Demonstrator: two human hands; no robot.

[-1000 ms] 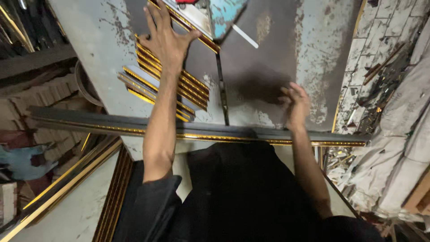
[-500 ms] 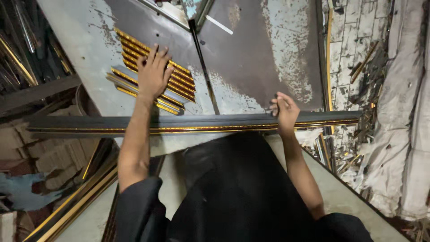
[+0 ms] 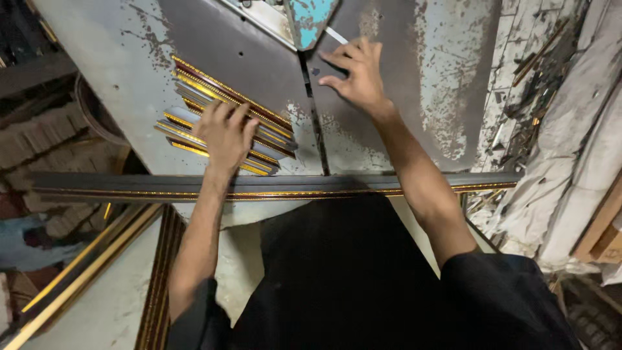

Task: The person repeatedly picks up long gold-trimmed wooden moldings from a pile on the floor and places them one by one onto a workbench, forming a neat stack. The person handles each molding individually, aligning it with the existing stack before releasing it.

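My left hand (image 3: pixel 227 133) lies flat, fingers spread, on a stack of short dark frame mouldings with gold edges (image 3: pixel 262 133) on the worn metal saw table (image 3: pixel 427 84). My right hand (image 3: pixel 356 71) is farther out, just right of the blade slot (image 3: pixel 314 123), fingers curled with the tips on the table near a thin white strip (image 3: pixel 335 34); it grips nothing that I can see. A long dark moulding with a gold edge (image 3: pixel 324 186) lies crosswise along the table's near edge, under both forearms.
A turquoise saw guard (image 3: pixel 311 16) hangs at the far end of the slot. Long gold-edged mouldings (image 3: pixel 78 279) lean at the lower left. Offcuts and debris (image 3: pixel 531 110) and pale cloth (image 3: pixel 576 149) fill the right side. Stacked wood (image 3: pixel 39 142) sits left.
My right hand left the long moulding and moved forward to beside the blade slot. My left hand stays on the stack of short mouldings. The camera has shifted.
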